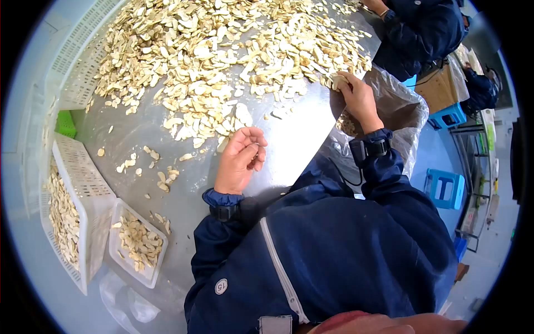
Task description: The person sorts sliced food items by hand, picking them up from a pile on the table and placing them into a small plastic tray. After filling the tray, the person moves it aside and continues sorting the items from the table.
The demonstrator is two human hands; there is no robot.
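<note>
Pale dried slices (194,61) lie in a wide, loose heap across the metal table (283,150). Near the heap's lower edge, my left hand (242,158) is raised over the metal with its fingers curled and parted, nothing visible in them. At the table's right edge, my right hand (359,97) pinches a pale slice (337,81) between thumb and fingers. Just below that hand stands a bin lined with clear plastic (409,114), with some pieces in its bottom.
At the left are a white perforated basket of slices (83,167), a small white tray of slices (158,253) and a green container (65,123). A co-worker in dark blue (417,39) is at the upper right. Blue stools (445,197) and a cardboard box (436,89) stand beyond.
</note>
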